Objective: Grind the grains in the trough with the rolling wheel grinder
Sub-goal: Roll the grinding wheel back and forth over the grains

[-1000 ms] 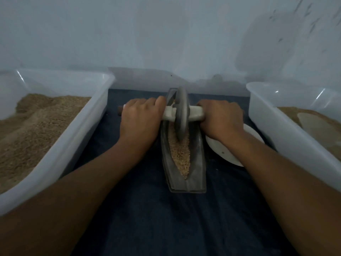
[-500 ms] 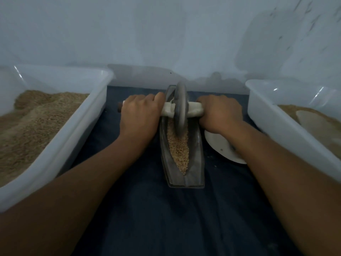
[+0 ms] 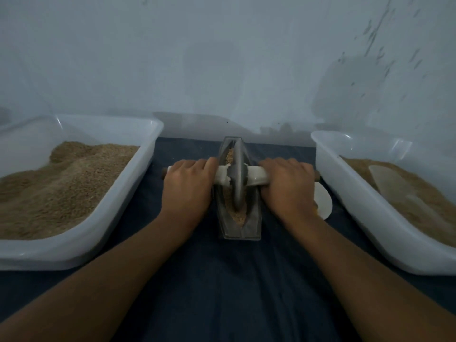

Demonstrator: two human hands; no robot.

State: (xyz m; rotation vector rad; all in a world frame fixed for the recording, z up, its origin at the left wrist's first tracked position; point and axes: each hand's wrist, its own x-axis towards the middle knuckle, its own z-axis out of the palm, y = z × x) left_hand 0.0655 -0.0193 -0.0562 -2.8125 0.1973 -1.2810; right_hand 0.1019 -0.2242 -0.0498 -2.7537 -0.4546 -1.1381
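I have both hands on the rolling wheel grinder, and I judge the grinding to be underway but far from finished. My left hand curls its fingers over the pale axle handle on the left of the wheel, and my right hand wraps the same handle on the right, so both grip it firmly with knuckles up. The wheel stands upright in the narrow metal trough, which lies lengthwise on the dark cloth between the 2 tubs, and it sits about midway along the trough's length. The grains show in the channel both in front of and behind the wheel; those at the near end look coarse and whole rather than powdery, though the light is dim and I cannot tell how fine they are under the wheel. So what is left, as I read it, is many more passes along the trough. The left tub holds a heap of tan grain, the right tub holds a similar material with a pale scoop lying on it, and a white dish sits just beside my right hand.
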